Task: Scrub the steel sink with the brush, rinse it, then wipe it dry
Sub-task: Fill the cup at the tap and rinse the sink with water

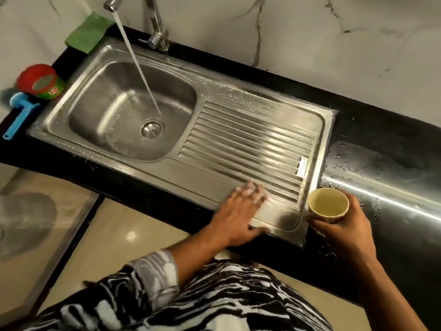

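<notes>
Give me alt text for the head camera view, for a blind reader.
A person's left hand lies flat on the drainboard of a wet steel sink while the right hand holds a small cup. The tap runs into the basin; a blue brush lies beside the sink.

Plainly a home kitchen. Told by the steel sink (95,111) with ribbed drainboard (250,139) sunk into a glossy black desk (381,139), by the tap (156,27) at its back edge pouring water (138,65) into the basin, by the white marble-veined wall (310,32) behind. Further marked by washing-up gear at the left end: green scouring pad (87,33), red-lidded tub (41,82), blue-handled brush (20,115). Below, glossy cream floor tiles (114,235).
</notes>
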